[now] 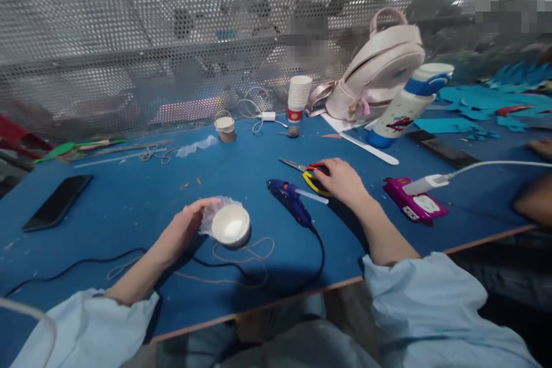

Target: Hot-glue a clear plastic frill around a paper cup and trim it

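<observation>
A small white paper cup (231, 224) stands near the front of the blue table, its open mouth toward me. Sheer ruffled trim (208, 221) clings to its left side. My left hand (186, 223) holds the cup and trim from the left, fingers curled against them. Farther right, my right hand (340, 179) grips the red and yellow handles of a pair of scissors (297, 165), whose blades point left. Between the hands lies a blue glue gun (290, 200) with a clear glue stick in its back. Loose string (259, 259) trails beside the cup.
A black phone (58, 201) lies at left. Behind are a small string-handled bucket (225, 129), stacked paper cups (299, 98), a pink backpack (379, 69) and a water bottle (405, 109). A magenta power adapter (414, 200) sits right, near another person's arm (535, 201).
</observation>
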Demonstrator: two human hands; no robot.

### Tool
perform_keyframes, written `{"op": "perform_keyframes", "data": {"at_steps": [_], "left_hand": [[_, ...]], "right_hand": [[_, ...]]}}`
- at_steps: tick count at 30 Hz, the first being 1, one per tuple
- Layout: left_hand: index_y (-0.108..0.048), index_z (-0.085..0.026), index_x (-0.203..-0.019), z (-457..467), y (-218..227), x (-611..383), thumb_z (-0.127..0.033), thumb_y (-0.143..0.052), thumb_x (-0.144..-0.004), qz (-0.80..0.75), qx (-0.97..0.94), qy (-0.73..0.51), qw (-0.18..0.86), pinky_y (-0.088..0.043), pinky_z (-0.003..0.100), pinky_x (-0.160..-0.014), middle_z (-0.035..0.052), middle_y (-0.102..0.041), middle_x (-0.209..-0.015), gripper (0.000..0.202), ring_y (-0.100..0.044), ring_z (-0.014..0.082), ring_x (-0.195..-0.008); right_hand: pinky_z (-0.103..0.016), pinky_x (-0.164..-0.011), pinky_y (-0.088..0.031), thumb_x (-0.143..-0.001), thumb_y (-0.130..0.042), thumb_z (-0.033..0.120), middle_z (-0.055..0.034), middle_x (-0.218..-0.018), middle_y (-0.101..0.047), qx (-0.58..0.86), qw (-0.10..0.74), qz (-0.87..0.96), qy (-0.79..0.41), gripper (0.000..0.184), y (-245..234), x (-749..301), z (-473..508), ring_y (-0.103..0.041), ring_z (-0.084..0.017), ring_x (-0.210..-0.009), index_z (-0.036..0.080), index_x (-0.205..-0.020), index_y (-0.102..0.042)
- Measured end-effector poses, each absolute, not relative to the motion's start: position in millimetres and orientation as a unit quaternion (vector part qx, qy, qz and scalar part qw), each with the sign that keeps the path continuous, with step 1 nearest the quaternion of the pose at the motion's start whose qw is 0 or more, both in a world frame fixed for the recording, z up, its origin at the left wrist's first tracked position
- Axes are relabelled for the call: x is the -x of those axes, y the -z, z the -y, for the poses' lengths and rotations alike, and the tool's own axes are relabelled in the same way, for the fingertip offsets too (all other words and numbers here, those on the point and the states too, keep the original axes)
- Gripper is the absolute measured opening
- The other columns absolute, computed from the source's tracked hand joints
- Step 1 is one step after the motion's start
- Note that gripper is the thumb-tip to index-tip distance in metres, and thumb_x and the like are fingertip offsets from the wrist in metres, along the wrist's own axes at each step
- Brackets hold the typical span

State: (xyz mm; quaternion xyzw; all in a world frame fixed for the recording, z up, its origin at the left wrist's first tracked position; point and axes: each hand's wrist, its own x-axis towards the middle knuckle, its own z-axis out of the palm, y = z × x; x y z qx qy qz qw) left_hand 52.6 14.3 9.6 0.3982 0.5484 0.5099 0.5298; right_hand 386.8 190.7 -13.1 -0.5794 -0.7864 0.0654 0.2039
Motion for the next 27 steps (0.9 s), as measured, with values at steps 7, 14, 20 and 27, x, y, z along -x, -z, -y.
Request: {"op": "perform_keyframes", "data": {"at_steps": [7, 14, 20, 27], "left_hand": [[-0.061, -0.023, -0.121, -7.7, -15.6, -49.8, -0.033, -0.091, -0.039, -0.570, -0.534, -0.382, 0.495, -0.039, 0.047, -0.107, 0.0129, -0.063, -0.130, 0.088, -0.057, 0.0353, -0.121], [-0.056, -0.018, -0.115, -6.2, -0.9, -80.4, -0.037, -0.084, -0.055, -0.629, -0.591, -0.353, 0.361, -0.043, 0.043, -0.100, 0.0117, -0.066, -0.115, 0.069, -0.060, 0.0323, -0.112], [-0.062, -0.019, -0.112, -14.1, -4.1, -75.0, -0.026, -0.078, -0.055, -0.599, -0.589, -0.392, 0.375, -0.041, 0.041, -0.103, 0.0098, -0.067, -0.114, 0.060, -0.060, 0.0314, -0.111], [-0.066, -0.021, -0.108, -17.0, -1.9, -59.4, -0.016, -0.072, -0.053, -0.599, -0.576, -0.392, 0.395, -0.038, 0.040, -0.107, 0.0079, -0.069, -0.113, 0.055, -0.061, 0.0310, -0.111]], "right_hand": [[-0.038, -0.084, -0.052, -0.084, -0.052, 0.032, -0.0107, -0.103, -0.071, 0.596, 0.403, 0.689, -0.089, 0.028, -6.7, -398.0, -191.4, -0.065, -0.023, -0.092, 0.015, -0.102, -0.067], [-0.033, -0.075, -0.056, -0.085, -0.056, 0.033, -0.0073, -0.098, -0.072, 0.513, 0.563, 0.634, -0.131, 0.023, -30.6, -384.4, -169.8, -0.068, -0.019, -0.084, 0.017, -0.097, -0.065], [-0.031, -0.071, -0.057, -0.085, -0.058, 0.033, -0.0043, -0.093, -0.071, 0.435, 0.573, 0.655, -0.230, 0.020, -50.0, -370.8, -141.5, -0.068, -0.015, -0.076, 0.019, -0.098, -0.063], [-0.036, -0.092, -0.052, -0.076, -0.047, 0.013, -0.0084, -0.116, -0.067, 0.474, 0.317, 0.758, -0.317, 0.041, -26.1, -380.9, -117.1, -0.065, -0.019, -0.105, 0.019, -0.115, -0.060]]}}
